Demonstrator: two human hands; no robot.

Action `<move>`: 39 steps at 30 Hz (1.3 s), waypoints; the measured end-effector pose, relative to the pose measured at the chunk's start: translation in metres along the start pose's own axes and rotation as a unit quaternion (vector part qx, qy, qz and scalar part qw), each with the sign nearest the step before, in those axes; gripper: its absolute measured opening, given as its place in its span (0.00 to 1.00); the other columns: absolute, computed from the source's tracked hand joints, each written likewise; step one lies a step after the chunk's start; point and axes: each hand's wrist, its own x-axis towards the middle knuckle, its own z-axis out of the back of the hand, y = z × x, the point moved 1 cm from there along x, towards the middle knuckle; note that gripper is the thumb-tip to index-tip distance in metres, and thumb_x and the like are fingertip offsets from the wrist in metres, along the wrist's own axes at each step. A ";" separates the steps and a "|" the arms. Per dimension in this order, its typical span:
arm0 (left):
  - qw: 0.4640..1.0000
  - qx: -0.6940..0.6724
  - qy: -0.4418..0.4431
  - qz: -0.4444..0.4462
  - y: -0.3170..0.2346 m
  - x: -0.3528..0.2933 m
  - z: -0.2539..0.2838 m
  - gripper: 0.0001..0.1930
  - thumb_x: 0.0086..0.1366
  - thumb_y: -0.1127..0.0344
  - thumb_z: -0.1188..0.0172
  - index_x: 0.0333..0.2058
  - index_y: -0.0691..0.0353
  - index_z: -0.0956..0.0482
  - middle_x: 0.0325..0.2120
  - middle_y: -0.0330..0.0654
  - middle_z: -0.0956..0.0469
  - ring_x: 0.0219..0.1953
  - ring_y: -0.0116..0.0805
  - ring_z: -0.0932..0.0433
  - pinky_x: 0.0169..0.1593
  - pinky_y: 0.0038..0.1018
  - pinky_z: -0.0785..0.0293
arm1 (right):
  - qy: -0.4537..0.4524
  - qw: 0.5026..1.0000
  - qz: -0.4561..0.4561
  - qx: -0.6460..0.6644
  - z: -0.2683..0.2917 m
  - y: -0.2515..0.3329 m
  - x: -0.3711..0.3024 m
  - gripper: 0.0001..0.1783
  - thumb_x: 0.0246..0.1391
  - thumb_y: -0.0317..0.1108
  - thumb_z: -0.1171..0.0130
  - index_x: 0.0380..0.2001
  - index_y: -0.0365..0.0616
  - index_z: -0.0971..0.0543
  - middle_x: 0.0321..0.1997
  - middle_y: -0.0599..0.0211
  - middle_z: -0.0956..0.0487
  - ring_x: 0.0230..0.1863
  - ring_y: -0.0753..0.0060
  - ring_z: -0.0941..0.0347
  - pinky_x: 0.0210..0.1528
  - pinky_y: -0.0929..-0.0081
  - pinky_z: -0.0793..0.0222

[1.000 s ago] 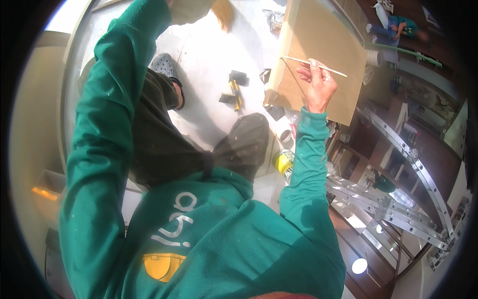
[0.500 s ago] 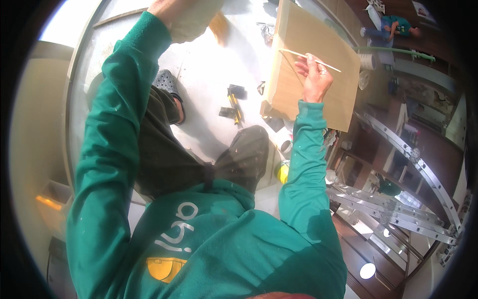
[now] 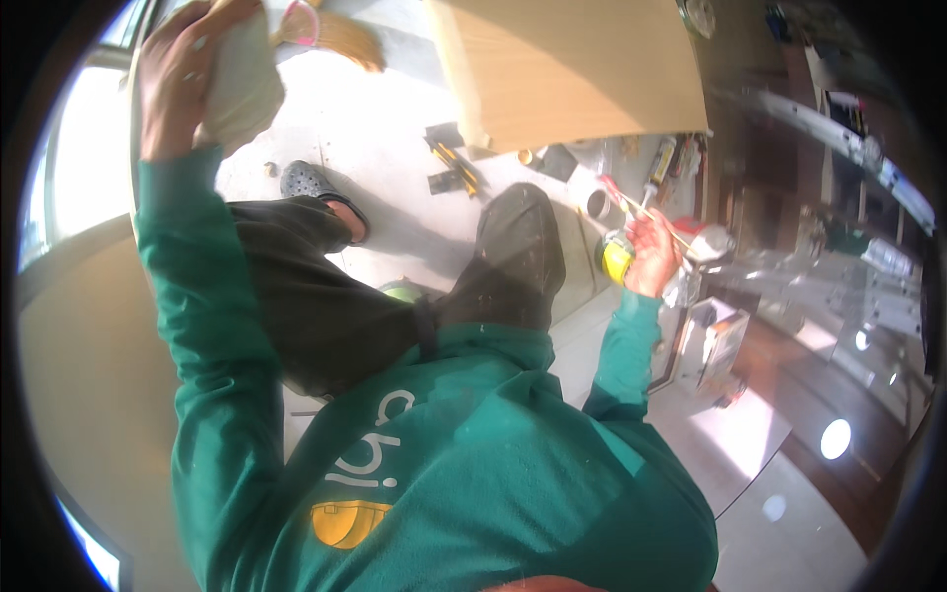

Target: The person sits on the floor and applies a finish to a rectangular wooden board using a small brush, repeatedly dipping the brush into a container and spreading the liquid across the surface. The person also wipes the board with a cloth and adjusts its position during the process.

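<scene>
At the upper left, my left hand (image 3: 182, 79) is raised with its fingers curled around a pale, rounded object (image 3: 242, 84). Its kind is not clear. My right hand (image 3: 653, 255) is at the right, with its fingers closed on a thin, light-coloured stick (image 3: 681, 242). The stick slants across the fingers, and blur hides its far end. Just left of this hand is a bright yellow rounded item (image 3: 617, 259), and a red-and-white thing (image 3: 708, 242) lies to its right.
A large tan board (image 3: 582, 69) stands ahead, its near edge above the floor. A broom (image 3: 340, 39) lies at the upper left. Yellow-and-black tools (image 3: 456, 170) lie on the floor, and a cartridge tube (image 3: 661, 163) is beyond my right hand. A metal ladder (image 3: 838, 143) is at the right.
My right hand has come off the tan board, moving nearer and lower with the stick. My left hand shows further left with the pale object. The whole view has shifted.
</scene>
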 end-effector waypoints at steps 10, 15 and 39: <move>0.998 0.045 -0.016 0.031 0.015 -0.001 -0.011 0.17 0.52 0.61 0.25 0.39 0.63 0.16 0.31 0.37 0.20 0.33 0.26 0.23 0.42 0.20 0.28 | 0.087 0.988 -0.057 -0.111 -0.034 -0.230 0.099 0.12 0.59 0.34 0.37 0.41 0.38 0.16 0.32 0.63 0.15 0.29 0.73 0.19 0.30 0.77 0.25; 0.993 0.100 -0.005 0.055 0.010 0.002 -0.045 0.09 0.64 0.66 0.37 0.38 0.66 0.17 0.28 0.36 0.22 0.31 0.24 0.25 0.36 0.19 0.31 | 0.093 0.956 0.048 -0.273 -0.053 -0.295 0.146 0.12 0.55 0.40 0.36 0.39 0.47 0.13 0.29 0.61 0.15 0.31 0.62 0.17 0.38 0.67 0.23; 0.986 0.150 0.021 0.065 0.027 0.014 -0.052 0.14 0.61 0.54 0.36 0.31 0.60 0.21 0.25 0.31 0.27 0.26 0.23 0.30 0.32 0.23 0.32 | 0.033 0.982 -0.116 -0.145 -0.047 -0.296 0.138 0.09 0.62 0.38 0.37 0.35 0.44 0.18 0.26 0.69 0.19 0.20 0.78 0.26 0.18 0.79 0.33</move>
